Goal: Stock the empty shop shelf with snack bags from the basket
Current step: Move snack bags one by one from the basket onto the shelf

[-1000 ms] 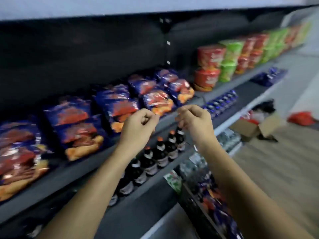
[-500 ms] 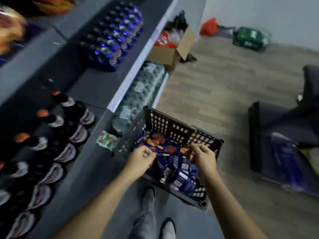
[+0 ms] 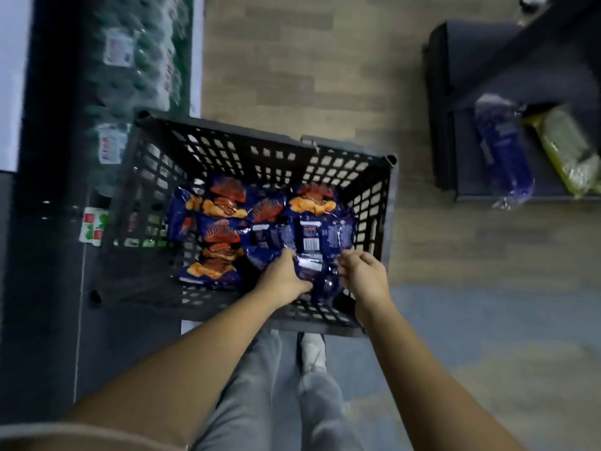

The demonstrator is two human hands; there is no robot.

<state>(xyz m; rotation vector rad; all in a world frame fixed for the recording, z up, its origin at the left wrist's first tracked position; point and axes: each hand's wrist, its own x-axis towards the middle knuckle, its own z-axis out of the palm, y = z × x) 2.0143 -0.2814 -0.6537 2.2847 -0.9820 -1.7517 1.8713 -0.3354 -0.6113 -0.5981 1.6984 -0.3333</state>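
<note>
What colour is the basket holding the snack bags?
Black, with a grid of holes in the basket, clearest in the head view.

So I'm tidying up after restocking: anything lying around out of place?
Yes: two packs, one blue and one yellow, lie askew on the low dark stand at right. In the basket, the snack bags are jumbled, some face down.

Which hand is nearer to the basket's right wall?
Right. The right hand is inside the basket, close beside its right wall; the left hand is nearer the middle, both touching the same blue snack bag.
</note>
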